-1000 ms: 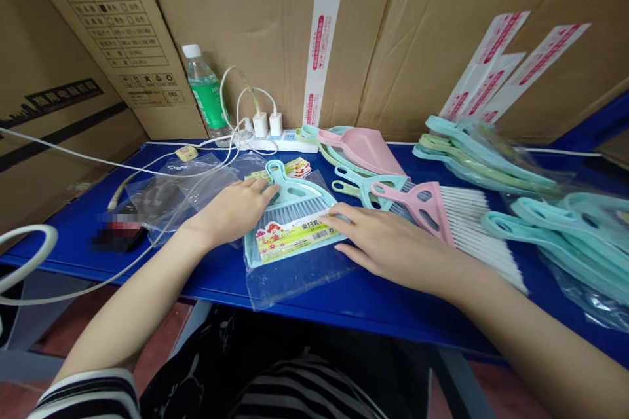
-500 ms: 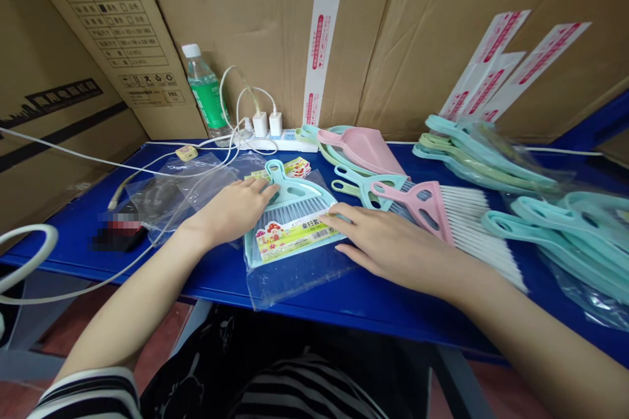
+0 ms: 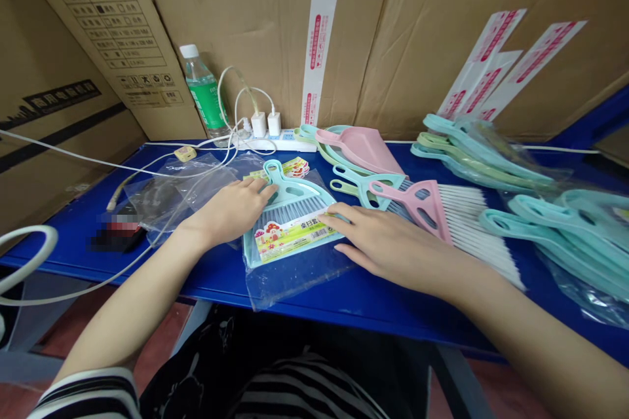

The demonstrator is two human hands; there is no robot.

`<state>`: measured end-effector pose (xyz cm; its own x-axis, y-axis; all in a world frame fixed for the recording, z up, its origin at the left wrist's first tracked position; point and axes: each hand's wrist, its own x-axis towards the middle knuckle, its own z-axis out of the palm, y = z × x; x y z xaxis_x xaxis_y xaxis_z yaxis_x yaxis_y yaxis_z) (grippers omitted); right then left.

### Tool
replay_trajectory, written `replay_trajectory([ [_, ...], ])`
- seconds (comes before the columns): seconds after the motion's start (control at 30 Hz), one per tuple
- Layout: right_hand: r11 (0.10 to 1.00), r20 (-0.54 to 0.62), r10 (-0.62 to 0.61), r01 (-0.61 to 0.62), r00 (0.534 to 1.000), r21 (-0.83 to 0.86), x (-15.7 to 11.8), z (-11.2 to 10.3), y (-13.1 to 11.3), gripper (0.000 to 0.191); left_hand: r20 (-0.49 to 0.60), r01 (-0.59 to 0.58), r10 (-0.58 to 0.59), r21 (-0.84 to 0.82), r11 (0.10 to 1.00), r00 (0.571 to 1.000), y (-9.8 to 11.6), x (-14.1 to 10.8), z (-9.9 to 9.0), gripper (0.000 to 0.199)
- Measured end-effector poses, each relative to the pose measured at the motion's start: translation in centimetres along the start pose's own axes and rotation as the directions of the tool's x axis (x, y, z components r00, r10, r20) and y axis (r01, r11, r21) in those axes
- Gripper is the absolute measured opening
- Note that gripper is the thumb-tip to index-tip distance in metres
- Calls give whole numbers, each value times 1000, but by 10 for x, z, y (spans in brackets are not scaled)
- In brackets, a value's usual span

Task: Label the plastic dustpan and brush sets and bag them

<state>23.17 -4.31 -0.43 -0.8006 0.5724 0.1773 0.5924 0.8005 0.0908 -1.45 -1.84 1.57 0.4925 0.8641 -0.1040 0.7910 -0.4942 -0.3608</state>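
Clear plastic bag (image 3: 295, 285) lies at mid-length of the blue table (image 3: 216, 278), near its front edge, and holds a mint-green dustpan (image 3: 289, 193), a grey-bristled brush (image 3: 289, 213) and a printed card label (image 3: 289, 239). Packet's long axis runs front to back, with the handle toward the rear edge, tilted slightly left. Left hand (image 3: 228, 213) lies palm down on the packet's left side, fingers together, tips at the handle, not closed around it. Right hand (image 3: 388, 249) lies palm down at the label's right end, fingers slightly spread, tips on the bag, no grip visible. Loose pink brush (image 3: 422, 209) sits just right of the packet, pink dustpan (image 3: 361, 149) behind it. Bagged mint dustpans (image 3: 555, 242) crowd the right edge. Power strip (image 3: 275, 143) and water bottle (image 3: 204, 95) stand at the rear edge against cardboard cartons (image 3: 246, 33). Red floor (image 3: 152, 334) shows below the table
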Motion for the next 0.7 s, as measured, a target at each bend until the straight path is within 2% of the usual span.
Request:
replay_trajectory([
  [0.3,1000,-13,-8,7,1000,-11,-1,0,1,35,-10,-14,15,56,998,1000,0,0,1,44],
  [0.7,1000,-18,2,-2,1000,-8,-2,0,1,35,-24,-22,23,52,998,999,-1,-2,2,45],
])
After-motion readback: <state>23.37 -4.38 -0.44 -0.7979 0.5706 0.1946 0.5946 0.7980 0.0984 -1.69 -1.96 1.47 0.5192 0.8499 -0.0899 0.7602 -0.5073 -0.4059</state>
